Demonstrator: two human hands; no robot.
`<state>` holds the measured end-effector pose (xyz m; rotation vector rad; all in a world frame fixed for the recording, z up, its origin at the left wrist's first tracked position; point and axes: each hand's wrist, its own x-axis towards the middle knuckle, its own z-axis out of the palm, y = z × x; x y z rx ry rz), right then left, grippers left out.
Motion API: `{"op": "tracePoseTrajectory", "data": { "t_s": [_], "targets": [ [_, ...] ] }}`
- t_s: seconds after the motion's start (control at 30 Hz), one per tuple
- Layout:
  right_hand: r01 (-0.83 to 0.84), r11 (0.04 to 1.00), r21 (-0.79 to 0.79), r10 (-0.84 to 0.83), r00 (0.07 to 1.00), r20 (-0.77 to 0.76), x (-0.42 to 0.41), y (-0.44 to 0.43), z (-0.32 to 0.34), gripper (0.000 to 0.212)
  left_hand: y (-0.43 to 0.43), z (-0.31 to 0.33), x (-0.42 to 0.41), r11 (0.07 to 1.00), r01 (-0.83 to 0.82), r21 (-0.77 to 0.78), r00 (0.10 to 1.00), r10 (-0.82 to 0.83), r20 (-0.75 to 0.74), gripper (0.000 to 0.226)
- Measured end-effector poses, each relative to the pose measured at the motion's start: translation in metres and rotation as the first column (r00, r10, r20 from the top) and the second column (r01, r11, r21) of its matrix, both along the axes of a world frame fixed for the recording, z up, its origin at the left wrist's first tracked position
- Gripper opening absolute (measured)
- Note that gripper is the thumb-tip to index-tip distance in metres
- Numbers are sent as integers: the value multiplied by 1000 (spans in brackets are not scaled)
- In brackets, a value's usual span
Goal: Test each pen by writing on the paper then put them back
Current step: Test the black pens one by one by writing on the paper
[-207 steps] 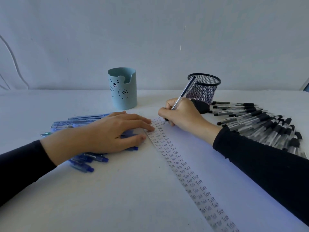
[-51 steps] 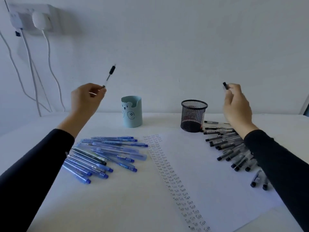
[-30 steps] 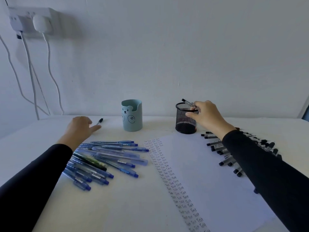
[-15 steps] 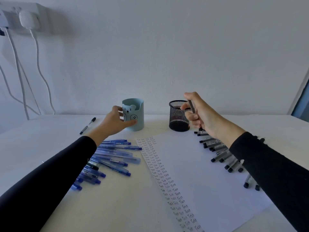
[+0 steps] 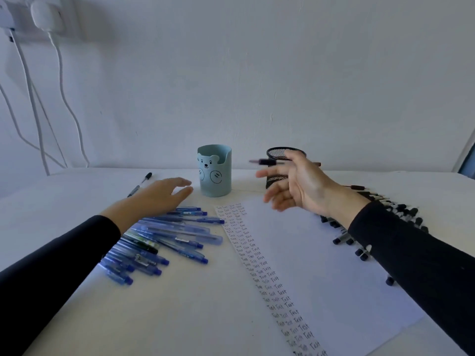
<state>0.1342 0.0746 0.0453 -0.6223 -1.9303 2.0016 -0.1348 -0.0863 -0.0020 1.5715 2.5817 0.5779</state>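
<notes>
The right hand [image 5: 302, 185] is raised near the far edge of the white tabletop [image 5: 180, 317], directly in front of the black wire-mesh pen cup [image 5: 279, 152]. It seems to pinch a slim dark-barrelled pen [image 5: 267, 162] at the top of the hand, with the other fingers spread loosely leftward; motion blur hides the exact grip. The pen's long axis lies about level, running left to right, with its free end pointing toward the pale teal bear-faced cup [image 5: 214, 172].

The white sheet of paper [image 5: 321, 265] lies below this hand, and its column of handwritten "Test" marks begins down and to the left of the pen. To write, the pen probably has to tip point-down and drop toward that column. To go back, it has to stand upright over the mesh cup just behind it. The right hand is the nearer one either way.

The left hand [image 5: 159, 199] is flat with straight fingers and holds nothing. It is low over the far end of the heap of blue plastic pens [image 5: 174, 237], toward the left edge. A row of black-capped pens [image 5: 401, 211] lies along the right edge.
</notes>
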Motion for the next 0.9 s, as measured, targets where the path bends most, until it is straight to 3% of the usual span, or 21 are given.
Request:
{"op": "tracePoseTrajectory", "data": {
  "t_s": [0.1,0.23,0.33,0.4,0.5,0.6,0.67,0.77,0.9],
  "targets": [
    [28,994,101,-38,995,95,-14,-8,-11,44,-7,-4,-2,995,20,-98,1000,-20,-4,44],
    [-20,990,140,4,994,112,-29,-10,-22,34,-13,-5,0,992,30,-121,999,-31,-7,49],
    [91,918,387,-138,986,97,-38,-9,-32,19,-15,-11,-3,993,10,-120,1000,-10,2,53],
    [195,853,485,-238,971,27,-43,-7,-41,25,-16,-14,-2,994,2,-111,1000,-2,3,53],
    [282,822,494,-300,953,-46,-49,-5,-51,41,-16,-16,1,995,18,-100,1000,-18,-2,54],
    [274,824,495,-278,958,-67,-51,-8,-57,43,-17,-17,1,992,28,-123,1000,-29,-1,62],
    [273,795,542,-279,958,-74,-52,-12,-61,42,-18,-17,0,992,23,-127,1000,-22,4,68],
    [324,746,582,-317,941,-117,-53,-17,-65,35,-18,-17,1,992,25,-125,1000,-25,2,60],
    [340,752,565,-307,939,-156,-52,-19,-64,31,-20,-10,8,999,2,-39,997,-6,-80,56]
  ]
}}
